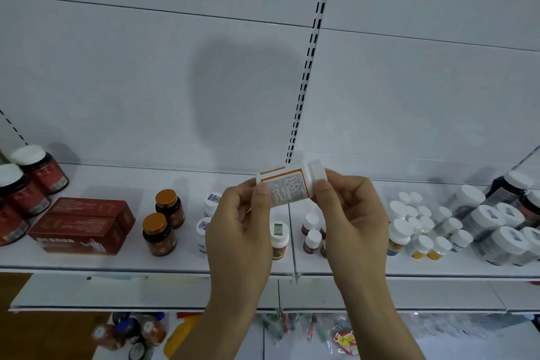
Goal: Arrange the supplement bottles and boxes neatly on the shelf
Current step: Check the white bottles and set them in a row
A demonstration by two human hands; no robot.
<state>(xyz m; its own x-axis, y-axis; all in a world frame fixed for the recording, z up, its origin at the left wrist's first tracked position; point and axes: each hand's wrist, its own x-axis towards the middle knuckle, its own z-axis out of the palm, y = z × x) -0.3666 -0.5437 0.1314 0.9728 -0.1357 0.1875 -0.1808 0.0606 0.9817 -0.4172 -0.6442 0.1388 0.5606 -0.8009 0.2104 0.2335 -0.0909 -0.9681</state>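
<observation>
Both hands are raised at the centre of the frame, above the front half of the white metal shelf (117, 263), with a small white plastic bottle with an orange-bordered printed label (287, 184) held on its side between them. The left hand (239, 231) pinches the bottle's base end, thumb across the label. The right hand (353, 222) pinches the white cap end, thumb on the cap and fingers curled behind. The bottle is clear of the shelf surface and touches nothing but the fingers. Its contents cannot be seen.

On the shelf at lower left lie two dark red cardboard boxes (84, 223), flat and side by side, touching. To their left, at the frame edge, stand three dark bottles with red labels and white caps (38, 169). Right of the boxes stand two amber bottles with orange lids (163, 221), one behind the other. Three white-capped bottles (211, 202) show partly behind the left hand. Small dark bottles with white caps (311, 232) stand just right of centre, partly hidden by the right hand; count uncertain. Further right is a dense cluster of small white-capped bottles (415, 222), too crowded to count, then shrink-wrapped packs of larger white-capped bottles (496, 231) at the right edge.

All bottles are capped; contents are not visible.
</observation>
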